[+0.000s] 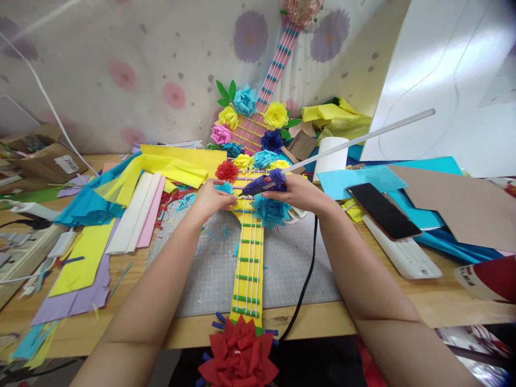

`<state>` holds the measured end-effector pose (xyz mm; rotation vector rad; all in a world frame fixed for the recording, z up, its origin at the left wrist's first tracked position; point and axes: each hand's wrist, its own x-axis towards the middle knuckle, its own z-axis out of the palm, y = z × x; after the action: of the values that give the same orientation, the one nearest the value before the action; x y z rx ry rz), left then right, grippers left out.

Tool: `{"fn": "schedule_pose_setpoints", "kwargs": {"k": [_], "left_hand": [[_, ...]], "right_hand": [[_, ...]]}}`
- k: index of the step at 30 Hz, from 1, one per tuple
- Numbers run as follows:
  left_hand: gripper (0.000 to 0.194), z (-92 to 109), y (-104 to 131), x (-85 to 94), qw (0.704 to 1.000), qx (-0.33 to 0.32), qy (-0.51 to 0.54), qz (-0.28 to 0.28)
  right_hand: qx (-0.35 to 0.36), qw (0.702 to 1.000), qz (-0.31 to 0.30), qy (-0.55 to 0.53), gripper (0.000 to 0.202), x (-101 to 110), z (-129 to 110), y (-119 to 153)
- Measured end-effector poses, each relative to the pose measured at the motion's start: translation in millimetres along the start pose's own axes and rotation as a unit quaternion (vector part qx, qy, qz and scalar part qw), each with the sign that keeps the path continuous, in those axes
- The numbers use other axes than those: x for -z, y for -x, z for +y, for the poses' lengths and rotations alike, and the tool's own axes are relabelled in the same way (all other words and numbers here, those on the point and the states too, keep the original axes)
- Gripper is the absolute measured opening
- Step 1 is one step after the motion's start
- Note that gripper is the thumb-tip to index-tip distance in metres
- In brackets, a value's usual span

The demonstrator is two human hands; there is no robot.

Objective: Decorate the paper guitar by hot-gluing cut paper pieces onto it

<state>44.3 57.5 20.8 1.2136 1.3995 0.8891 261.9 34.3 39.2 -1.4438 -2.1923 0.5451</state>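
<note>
A yellow paper-covered guitar (250, 252) lies lengthwise before me, with green frets, white strings and paper flowers on its body. A large red paper flower (238, 355) covers its near end. My right hand (304, 192) grips a dark blue hot glue gun (264, 184), whose nozzle points left over the guitar body. A long translucent glue stick (363, 138) juts from the gun's back. At the body's left side, my left hand (210, 203) has its fingers closed around a small light-blue paper flower (224, 187). A bigger blue flower (271, 209) sits below the gun.
A grey cutting mat (298, 274) lies beneath the guitar, and a black cord (308, 279) runs over it. A pink decorated guitar (271, 88) leans behind. Coloured paper (83, 260) covers the left; a phone (382, 210) and red paper cup (489, 279) stand right.
</note>
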Motion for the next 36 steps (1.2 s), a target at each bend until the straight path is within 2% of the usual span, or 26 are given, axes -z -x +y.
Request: {"fn": "schedule_pose_setpoints", "kwargs": {"k": [5, 13, 18, 23, 27, 31, 36], "left_hand": [[0.057, -2.2, -1.9, 1.1, 1.000, 0.000, -0.004, -0.007], [0.059, -1.6, -1.0, 3.3, 0.999, 0.000, -0.028, -0.029], [0.056, -0.8, -3.5, 12.9, 0.998, -0.019, -0.036, -0.048], [0.057, 3.2, -3.6, 26.4, 0.996, -0.027, -0.056, -0.068], [0.061, 5.9, -2.9, 40.5, 0.992, -0.033, -0.098, -0.078], [0.059, 3.8, -4.1, 50.9, 0.984, -0.059, -0.155, -0.065], [0.065, 1.2, -2.4, 43.7, 0.966, -0.066, -0.239, -0.074]], "right_hand": [[-0.014, 1.000, 0.004, 0.008, 0.038, -0.5, 0.0, -0.2], [0.007, 1.000, 0.023, -0.003, 0.039, -0.9, 1.3, -0.4], [0.003, 0.994, 0.059, -0.093, 0.040, -0.4, 8.0, 0.9], [-0.035, 0.970, 0.129, -0.204, 0.038, 6.1, 9.3, 4.4], [-0.071, 0.953, 0.140, -0.260, 0.039, 12.9, 3.6, 7.8], [-0.070, 0.946, 0.162, -0.271, 0.038, 15.2, 3.7, 9.3], [-0.070, 0.941, 0.181, -0.275, 0.034, 16.2, 11.3, 10.0]]}}
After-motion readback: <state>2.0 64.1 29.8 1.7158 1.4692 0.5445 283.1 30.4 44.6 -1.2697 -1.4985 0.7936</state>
